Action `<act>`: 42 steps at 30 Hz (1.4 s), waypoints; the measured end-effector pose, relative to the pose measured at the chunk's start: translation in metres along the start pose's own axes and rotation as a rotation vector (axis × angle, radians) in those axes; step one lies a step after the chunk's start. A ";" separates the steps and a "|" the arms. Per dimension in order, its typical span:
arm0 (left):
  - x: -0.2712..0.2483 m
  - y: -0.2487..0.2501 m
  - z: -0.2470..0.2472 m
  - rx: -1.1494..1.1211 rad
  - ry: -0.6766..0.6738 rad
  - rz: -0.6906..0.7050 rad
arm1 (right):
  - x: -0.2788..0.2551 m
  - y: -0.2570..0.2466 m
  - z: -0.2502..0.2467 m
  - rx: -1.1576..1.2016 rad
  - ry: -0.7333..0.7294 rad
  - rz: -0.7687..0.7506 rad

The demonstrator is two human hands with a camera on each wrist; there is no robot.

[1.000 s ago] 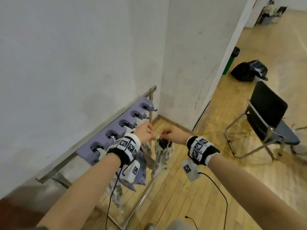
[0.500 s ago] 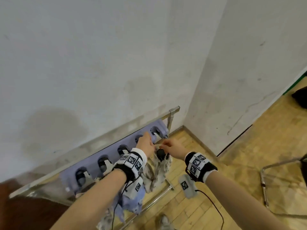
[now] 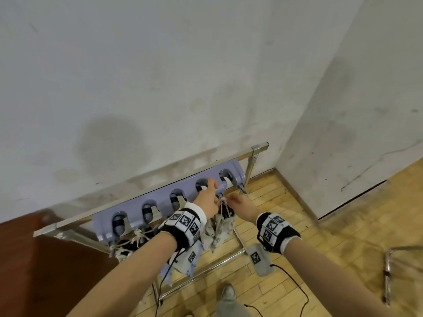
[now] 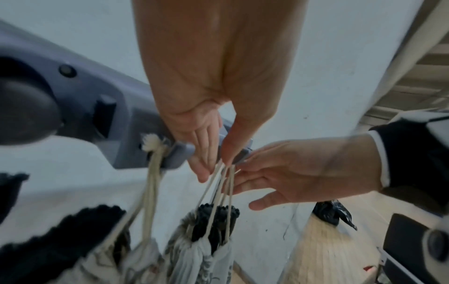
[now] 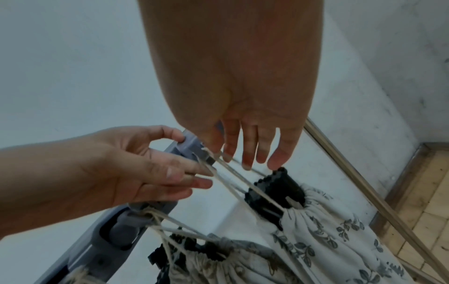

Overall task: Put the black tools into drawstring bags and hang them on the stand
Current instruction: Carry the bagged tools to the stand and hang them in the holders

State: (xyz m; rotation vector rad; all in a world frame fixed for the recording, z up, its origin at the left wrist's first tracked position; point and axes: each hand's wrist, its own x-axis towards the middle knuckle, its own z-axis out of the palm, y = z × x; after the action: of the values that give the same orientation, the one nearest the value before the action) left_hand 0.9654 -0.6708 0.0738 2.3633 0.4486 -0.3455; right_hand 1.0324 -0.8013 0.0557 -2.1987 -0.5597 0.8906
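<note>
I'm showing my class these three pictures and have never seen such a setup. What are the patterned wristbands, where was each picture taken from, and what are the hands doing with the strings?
There is no machine here: a person works with two bare hands. The black-and-white patterned bands are strapped round the wrists. One picture comes from a camera on the head, looking down; the other two come from cameras on each wrist, looking along the fingers.

Against the wall stands a metal stand carrying a purple rack with hooks. The left hand pinches the cream drawstrings of a leaf-printed drawstring bag at a hook. A black tool pokes out of the bag's mouth. The right hand is beside it, fingers straight, touching the strings. Another bag already hangs from the neighbouring hook.
</note>
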 end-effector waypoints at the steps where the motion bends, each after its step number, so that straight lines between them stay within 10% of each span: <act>1: -0.001 -0.001 -0.002 0.011 -0.023 0.009 | 0.000 0.002 0.000 0.026 0.015 0.002; 12: -0.055 -0.018 -0.037 -0.072 0.025 0.117 | -0.071 -0.022 0.004 0.122 0.259 0.158; 21: -0.137 -0.058 -0.086 -0.166 0.062 0.240 | -0.123 -0.104 0.074 0.034 0.283 0.002; 29: -0.301 -0.256 -0.115 -0.494 0.475 -0.209 | -0.109 -0.202 0.252 -0.135 -0.119 -0.265; 42: -0.586 -0.517 -0.125 -0.542 0.678 -0.697 | -0.146 -0.354 0.564 -0.486 -0.508 -0.475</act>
State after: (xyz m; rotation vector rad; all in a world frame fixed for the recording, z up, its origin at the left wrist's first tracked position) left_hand 0.2400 -0.3552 0.0730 1.6715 1.4839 0.2726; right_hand 0.4774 -0.4063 0.0807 -2.0765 -1.6096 1.1288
